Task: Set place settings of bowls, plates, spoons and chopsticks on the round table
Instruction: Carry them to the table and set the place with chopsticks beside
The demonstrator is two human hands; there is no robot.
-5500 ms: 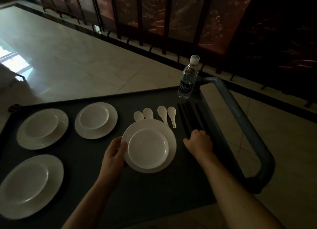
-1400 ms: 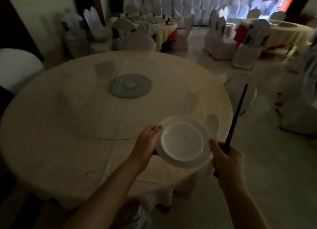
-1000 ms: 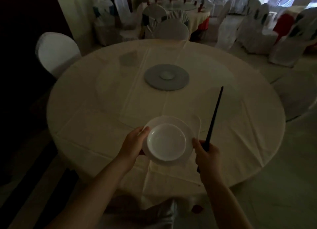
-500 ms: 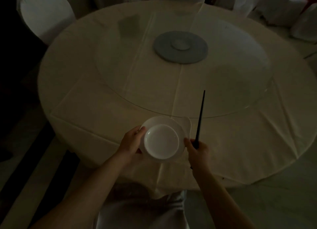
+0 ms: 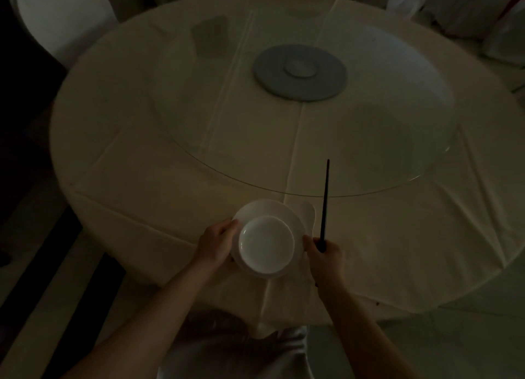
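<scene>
Head view, setting: a round table (image 5: 397, 236) under a pale cloth, with a glass turntable (image 5: 369, 123) on a grey hub (image 5: 300, 73); no place settings visible on it.
Left hand (image 5: 217, 243): fingers curled round the left rim of a white plate (image 5: 257, 208), holding it.
Bowl (image 5: 266, 243): sits on the plate, shifted toward its near edge.
Spoon (image 5: 308, 215): a pale rounded shape juts from the plate's right rim; probably the spoon, not certain in this light.
Right hand (image 5: 326, 253): closed round the lower end of the dark chopsticks (image 5: 324, 202), thumb tip touching or just beside the plate's right rim.
Chopsticks, axis: long axis runs away from the person, nearly upright in frame, tips over the cloth by the turntable's edge.
Key relation: the stack sits over the table's near edge, directly ahead, between both hands; the spot for the chopsticks lies just right of the plate, nearer the right hand.
Contact: cannot tell whether the plate rests on the cloth or hovers.
Hidden: whether one or two chopsticks; their lower end behind the hand; chairs cut off at frame edges.
</scene>
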